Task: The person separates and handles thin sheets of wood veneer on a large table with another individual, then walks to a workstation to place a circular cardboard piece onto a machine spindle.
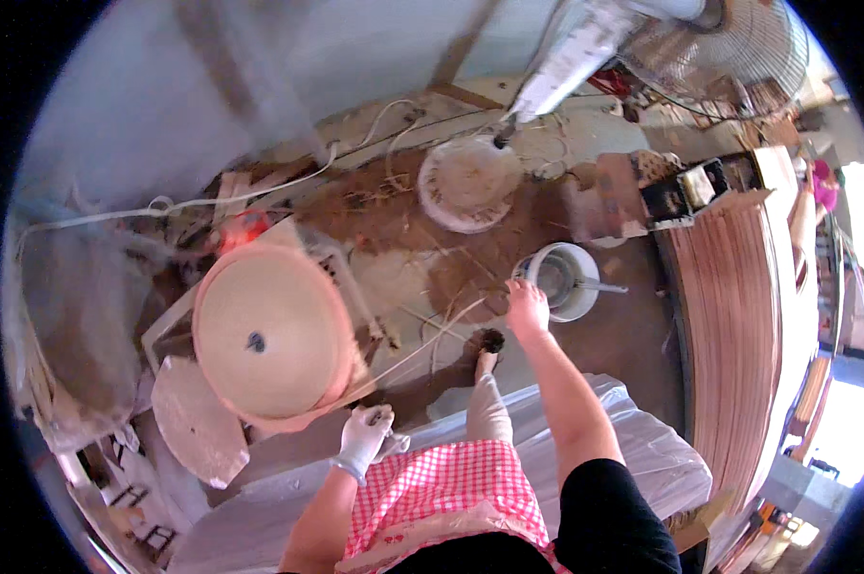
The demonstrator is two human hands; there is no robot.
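My left hand (367, 435), in a white glove, is at the near edge of a round disc-topped stand (275, 330), pale with a pink-orange rim. Its fingers are curled, and I cannot make out what is in them. My bare right hand (528, 308) reaches forward to the near left rim of a white bucket (577, 304). The fingers are bent there; whether they grip the rim is unclear. A pale stick-like handle (604, 286) sticks out over the bucket's right side. Between my hands, a long thin pale strip (432, 340) slants above the floor.
A flat many-sided board (198, 421) leans beside the stand. Plastic sheeting (633, 430) lies by my legs. Tall stacked sheets (729, 325) stand on the right. Ahead are a fan (719, 57) on a round base (470, 184) and a loose white cable (250, 199).
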